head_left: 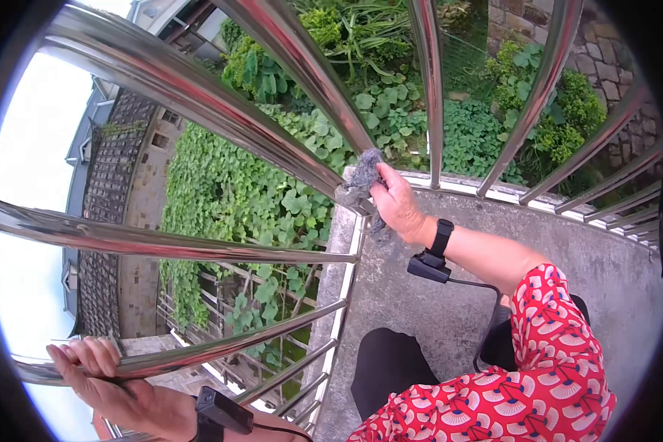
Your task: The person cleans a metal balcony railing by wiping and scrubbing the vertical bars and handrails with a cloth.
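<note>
My right hand is closed on a grey, fuzzy cloth. The cloth is bunched around the lower end of a shiny metal railing post, close to the corner of the railing's base. Part of it hangs below my fingers. At the lower left, my left hand is wrapped around another metal railing bar, its fingers curled over the top. Both wrists wear a black strap with a small black box and a cable.
More metal bars run along the right side, standing on a pale ledge. Grey concrete floor lies beneath me. Beyond the railing are leafy green plants, a tiled roof and a stone wall.
</note>
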Demonstrator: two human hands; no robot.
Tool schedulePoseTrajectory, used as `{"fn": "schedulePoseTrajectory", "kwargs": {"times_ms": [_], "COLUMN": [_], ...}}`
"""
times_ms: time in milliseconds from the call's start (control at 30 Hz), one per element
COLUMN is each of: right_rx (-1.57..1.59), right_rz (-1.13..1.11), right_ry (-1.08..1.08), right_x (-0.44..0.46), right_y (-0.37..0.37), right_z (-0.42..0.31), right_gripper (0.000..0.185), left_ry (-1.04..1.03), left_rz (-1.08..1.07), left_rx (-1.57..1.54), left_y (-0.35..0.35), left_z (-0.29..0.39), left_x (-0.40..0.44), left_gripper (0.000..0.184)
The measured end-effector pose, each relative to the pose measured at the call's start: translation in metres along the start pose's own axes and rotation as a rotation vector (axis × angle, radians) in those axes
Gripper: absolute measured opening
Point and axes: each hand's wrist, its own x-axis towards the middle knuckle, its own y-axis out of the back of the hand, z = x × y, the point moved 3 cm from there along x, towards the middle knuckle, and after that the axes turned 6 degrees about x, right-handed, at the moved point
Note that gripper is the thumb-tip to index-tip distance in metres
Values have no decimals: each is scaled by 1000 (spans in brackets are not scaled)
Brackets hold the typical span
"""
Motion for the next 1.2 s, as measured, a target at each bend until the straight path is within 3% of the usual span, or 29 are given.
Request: {"fn": "schedulePoseTrajectory", "kwargs": {"times_ms": [33,100,233,300,333,400,533,600,633,700,733,800,867,900,933,1000,1100,1167,1200], "right_rx": [-26,238,445,-31,-23,257,80,-60,-73,-509,-524,-362,-119,-52,-73,-53,-362,-761,-766], "right_rz": [-22,46,61,120,111,-251,-192,5,5,-221,-214,-18,30,-33,-69,-245,-256,-239,-245], "right_ry": [31,295,538,947,978,571,125,176,192,-37,-27,465,763,907,1072,1159,1113,949,950], "right_x": [12,39,102,110,109,107,76,75,72,60,56,49,47,47,48,71,108,113,104], "right_y": [-5,-29,-74,-92,-91,-89,-69,-60,-52,-36,-35,-52,-74,-93,-104,-139,-178,-200,-207], "right_z": [-30,-87,-191,-235,-238,-214,-109,-3,-16,-39,-64,-147,-247,-332,-372,-422,-444,-444,-446], "right_gripper": [30,26,25,24,24,25,32,27,27,24,24,26,28,29,30,28,25,27,27], "left_ry": [54,80,50,40,64,54,118,129,122,139,153,174,143,176,185,127,155,137,143], "left_rz": [-78,-193,-179,-169,-183,-150,-101,-118,-141,-155,-173,-178,-197,-186,-184,-197,-217,-242,-238], "left_rx": [-61,-169,-214,-241,-257,-283,-313,-276,-283,-307,-312,-320,-279,-282,-294,-222,-260,-246,-248], "left_y": [8,28,27,32,31,30,30,28,28,29,29,30,29,28,27,26,26,27,28], "left_z": [-9,-23,-23,-30,-31,-25,-29,-28,-29,-30,-31,-35,-37,-32,-35,-45,-43,-39,-40], "left_x": [15,36,34,37,37,34,35,35,36,37,37,36,37,33,32,36,36,36,36], "left_gripper": [38,36,32,32,31,30,25,24,23,23,23,23,23,25,25,26,27,26,26]}}
